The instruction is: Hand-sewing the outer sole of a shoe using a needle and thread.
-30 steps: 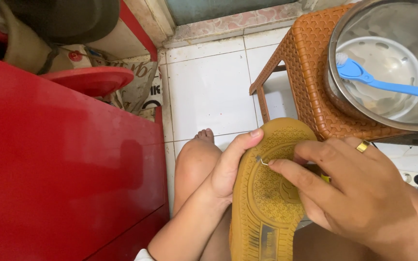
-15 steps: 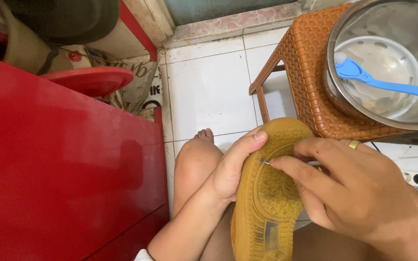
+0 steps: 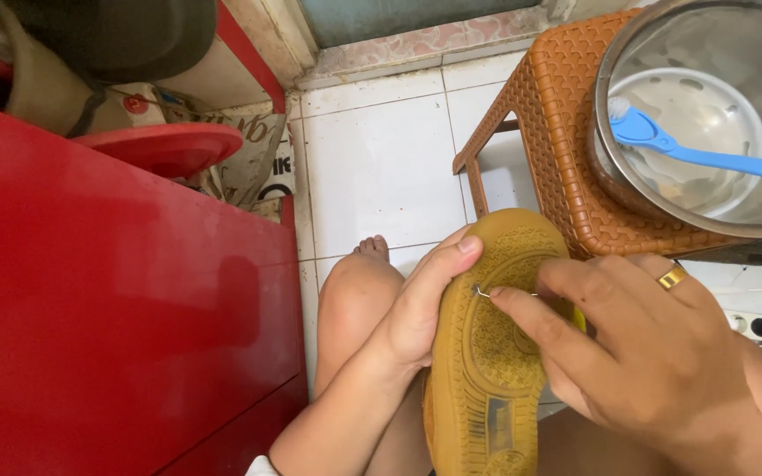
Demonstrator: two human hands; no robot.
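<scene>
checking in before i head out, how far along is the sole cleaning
Done: cannot tell; the sole looks evenly tan. In hand: left hand steadies the shoe, right hand works a thin metal pick into the tread near the toe. Left: the brush lies unused in the bowl.

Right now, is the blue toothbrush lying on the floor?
No, the blue toothbrush rests in the metal bowl on the brown woven stool.

Only packaging-type thing I spotted was a crumpled printed sack (image 3: 253,163), whitish-grey with dark lettering, which was wedged on the floor behind the red cabinet (image 3: 116,300), just under a round red lid (image 3: 165,145). There were no signs or screens anywhere.
</scene>
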